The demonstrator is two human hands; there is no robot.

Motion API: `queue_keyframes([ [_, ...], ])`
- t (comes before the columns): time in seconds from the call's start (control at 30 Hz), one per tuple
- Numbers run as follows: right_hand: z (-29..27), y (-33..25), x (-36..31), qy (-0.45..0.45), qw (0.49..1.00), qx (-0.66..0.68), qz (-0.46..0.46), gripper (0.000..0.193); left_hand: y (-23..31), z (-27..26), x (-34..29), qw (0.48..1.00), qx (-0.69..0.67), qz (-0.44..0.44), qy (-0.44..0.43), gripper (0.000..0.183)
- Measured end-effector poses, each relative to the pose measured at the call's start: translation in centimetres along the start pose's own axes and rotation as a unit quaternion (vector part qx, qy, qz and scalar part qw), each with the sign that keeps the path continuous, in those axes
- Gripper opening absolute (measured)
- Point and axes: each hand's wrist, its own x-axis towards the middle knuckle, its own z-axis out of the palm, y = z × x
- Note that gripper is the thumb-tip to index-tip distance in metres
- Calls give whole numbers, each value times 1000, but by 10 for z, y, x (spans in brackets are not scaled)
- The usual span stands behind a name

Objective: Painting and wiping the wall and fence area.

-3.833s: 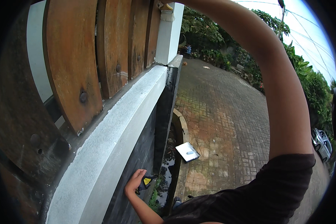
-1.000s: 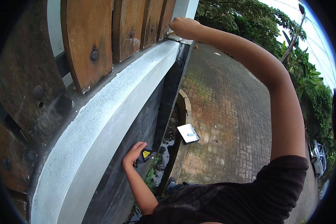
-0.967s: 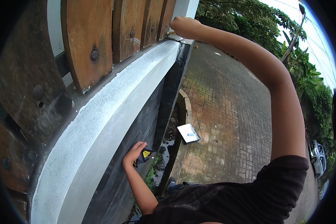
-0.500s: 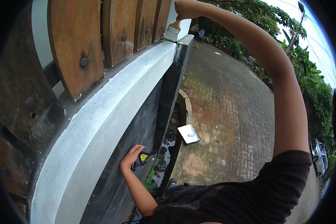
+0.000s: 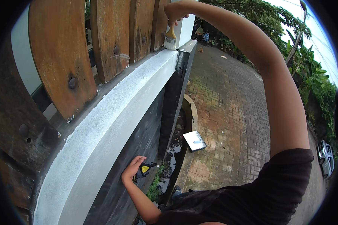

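Observation:
My right hand (image 5: 176,11) is closed round the handle of a paintbrush (image 5: 170,37) at the top. The brush has a yellow handle and pale bristles, which point down. Their tips touch the far end of the white-painted ledge (image 5: 105,105), where it meets a white pillar (image 5: 185,30). Lower down, my left hand (image 5: 132,168) leans against the dark grey wall (image 5: 141,135) below the ledge, fingers stretched out and holding nothing. Just beside it is a black and yellow item (image 5: 145,170), partly hidden, whose kind I cannot make out.
Brown wooden slats (image 5: 60,56) with bolts rise behind the ledge. A narrow ditch (image 5: 169,165) with water runs along the wall's foot. On the brick paving (image 5: 229,112) sits a white paint tray (image 5: 194,141). A silver car (image 5: 325,159) stands far right.
The brush has moved down, its bristles now at the end of the ledge by the pillar. My right hand has shifted slightly left and down. My left hand stays against the wall.

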Motion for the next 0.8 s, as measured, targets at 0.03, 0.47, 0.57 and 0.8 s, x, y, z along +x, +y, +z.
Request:
queue_keyframes([
  [0.03,-10,-30,-12,5,999,-14,-28,44,-4,-8,-14,1000,-2,-9,21,33],
  [0.47,-4,-29,-37,109,989,-49,-89,34,-1,-6,-11,1000,-4,6,20,33],
  [0.57,-22,-78,-65,141,981,-107,-84,31,-6,-15,-29,999,-14,0,46,32],
  [0.8,-33,-65,-59,190,953,-231,-42,27,0,-6,-15,1000,-11,14,23,32],
])
